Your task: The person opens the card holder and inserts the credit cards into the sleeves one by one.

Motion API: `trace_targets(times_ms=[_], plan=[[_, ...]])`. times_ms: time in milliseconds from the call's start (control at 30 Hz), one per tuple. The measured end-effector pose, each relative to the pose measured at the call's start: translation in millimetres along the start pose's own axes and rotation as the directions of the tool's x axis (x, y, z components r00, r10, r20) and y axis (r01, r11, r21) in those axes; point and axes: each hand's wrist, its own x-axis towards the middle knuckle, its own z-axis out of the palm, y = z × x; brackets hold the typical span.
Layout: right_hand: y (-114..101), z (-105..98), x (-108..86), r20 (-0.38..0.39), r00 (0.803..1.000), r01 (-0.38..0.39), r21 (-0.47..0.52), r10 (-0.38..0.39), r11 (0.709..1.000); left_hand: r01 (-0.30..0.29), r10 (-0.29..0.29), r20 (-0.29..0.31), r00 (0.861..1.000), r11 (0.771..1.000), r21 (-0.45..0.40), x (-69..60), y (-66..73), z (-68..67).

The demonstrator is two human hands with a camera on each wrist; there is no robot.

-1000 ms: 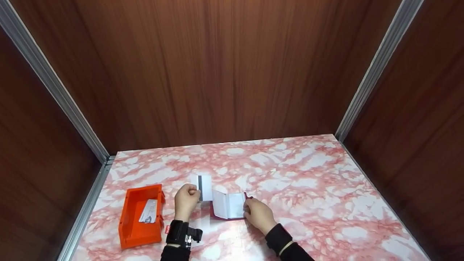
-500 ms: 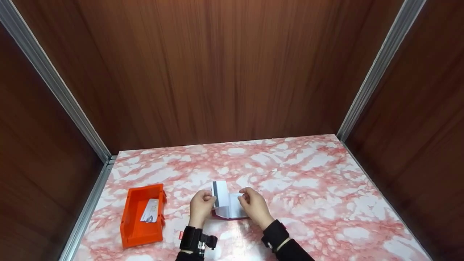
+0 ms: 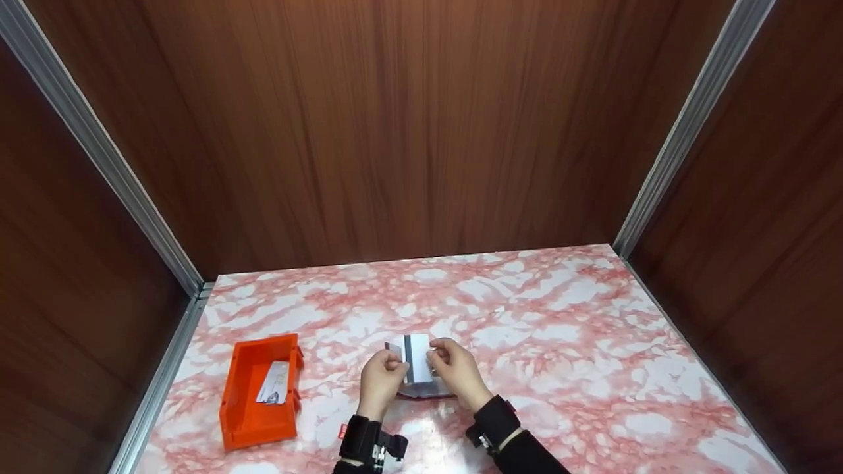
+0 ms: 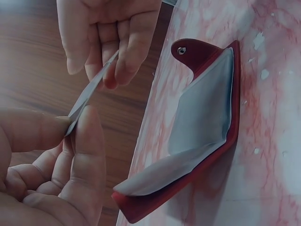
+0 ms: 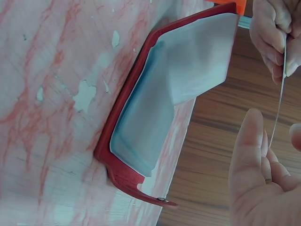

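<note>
My left hand (image 3: pixel 380 385) pinches a white card (image 3: pixel 420 359) with a dark stripe between thumb and forefinger. The card stands up over a card holder (image 5: pixel 127 89). My right hand (image 3: pixel 462 374) is at the card's other end; in the right wrist view its fingers (image 5: pixel 249 141) touch the edge, while the thumb stays apart. On the table the red-covered holder lies spread, its clear sleeves (image 4: pixel 204 113) showing in the left wrist view. A snap tab (image 4: pixel 195 54) sticks out at one end. From the head view the holder is mostly hidden behind hands and card.
An orange bin (image 3: pixel 258 428) sits left of my hands, with a white printed card (image 3: pixel 273 383) inside. Brown wood-look panels (image 3: pixel 421 131) and metal posts enclose the marbled red-and-white table (image 3: pixel 560 329) at the back and sides.
My left hand has carried the card rightward, over the card holder. My right hand has left the holder's right edge and come up to the card's right side.
</note>
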Motion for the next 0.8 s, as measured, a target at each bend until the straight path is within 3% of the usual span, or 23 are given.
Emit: trace_targets(times_ms=[600,800], plan=[[-4.1,-2.2,3.1,0.02,0.999,-0.043,-0.009,0.043,0.999,-0.039,0.039,0.004,0.999,0.998,0.052,-0.5,0.0,4.2],[0.4,-3.4,6.3,-0.024,0.999,0.023,-0.091,-0.025,0.996,-0.099,0.124,-0.126,0.984,0.978,0.185,3.5,-3.5,1.6]])
